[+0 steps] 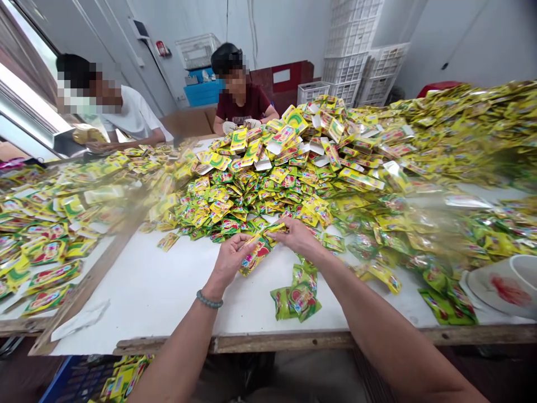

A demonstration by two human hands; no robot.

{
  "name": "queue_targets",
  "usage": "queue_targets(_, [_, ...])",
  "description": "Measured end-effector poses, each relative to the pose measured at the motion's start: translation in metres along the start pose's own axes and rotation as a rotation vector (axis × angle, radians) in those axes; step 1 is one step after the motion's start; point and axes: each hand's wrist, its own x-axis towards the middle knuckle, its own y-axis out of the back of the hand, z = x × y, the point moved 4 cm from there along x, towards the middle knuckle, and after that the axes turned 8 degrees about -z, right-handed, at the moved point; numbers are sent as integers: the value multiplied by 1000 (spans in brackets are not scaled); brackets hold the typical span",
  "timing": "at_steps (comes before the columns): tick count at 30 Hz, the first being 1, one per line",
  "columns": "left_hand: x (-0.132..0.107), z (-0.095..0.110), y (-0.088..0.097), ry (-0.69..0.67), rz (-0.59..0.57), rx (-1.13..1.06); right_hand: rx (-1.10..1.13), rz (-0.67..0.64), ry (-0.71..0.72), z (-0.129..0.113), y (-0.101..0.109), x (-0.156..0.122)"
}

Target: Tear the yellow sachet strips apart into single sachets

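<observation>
My left hand (232, 256) pinches a small yellow-and-green printed box (255, 254) above the white table, tilted with its far end up to the right. At that end my right hand (297, 237) has its fingers closed on a small yellow packet (274, 228); how far the packet is inside the box I cannot tell. Just beyond both hands rises a heap of small glossy yellow-and-green packets (229, 196). Several green packets (296, 299) lie on the table below my right hand.
Printed boxes (289, 137), some with open white flaps, top the heap. More packets (461, 123) spread right, near a white cup (503, 285). Boxes (46, 252) cover the left table. A blue crate (79, 378) stands below. Two people (241, 103) sit across; white crates (350, 50) are stacked behind.
</observation>
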Motion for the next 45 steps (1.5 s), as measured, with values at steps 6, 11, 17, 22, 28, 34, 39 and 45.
queue_targets(6, [1,2,-6,-4,-8,46,-122,-26,-5,-10,-3,-4])
queue_targets(11, [1,3,-5,75,40,-85,65,-19,62,-16,-1,-6])
queue_targets(17, [0,5,-6,112,81,-194,-92,96,76,-18,-1,-6])
queue_targets(22, [-1,6,-16,150,-30,-168,36,78,96,-21,-7,-8])
queue_targets(28, [1,8,-14,124,47,-255,-4,192,142,-28,-8,-12])
queue_targets(34, [-1,9,-12,114,96,-248,-89,120,103,-30,-14,-14])
queue_targets(39, [-2,9,-10,117,49,-259,34,208,155,-31,-3,-14])
queue_targets(45, [-4,8,-12,147,-14,-264,-106,170,235,-32,-16,-15])
